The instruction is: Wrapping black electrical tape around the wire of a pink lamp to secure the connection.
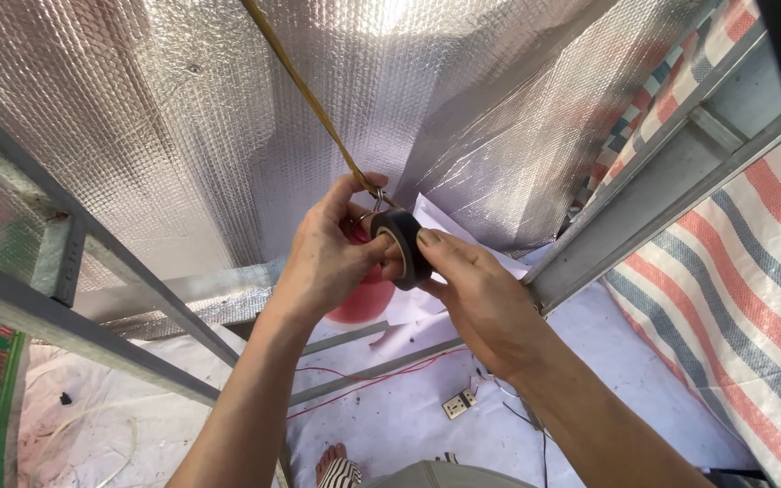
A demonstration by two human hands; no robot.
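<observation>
— Both forearms rise from the bottom edge, close to the camera. What do the hands hold?

— Right hand (485, 294) holds a roll of black tape (404, 246). Its grip is closed on the roll: the thumb lies on the top edge, the fingers are behind it.

— And the left hand (332, 253)?

— It is just beside the roll, touching it from the left. The thumb and first finger pinch together at a small metal hook (379, 201), where a yellow cord (314, 101) comes down slanted from the top. So this grip is closed too, on the cord end at the hook. I cannot tell if it also pinches a loose tape end.

— Where is the roll exactly?

— It is in the air, between the two hands, right under the hook, in front of a silver foil sheet (183, 136).

— What is around?

— Grey metal bars (92, 244) stand on the left, another metal beam (662, 181) on the right, beside a striped tarp (752, 280). Far below, on the white floor (409, 416), lie a red wire (363, 381) and a small socket (456, 405). A red round thing (359, 303) shows behind the left wrist.
</observation>
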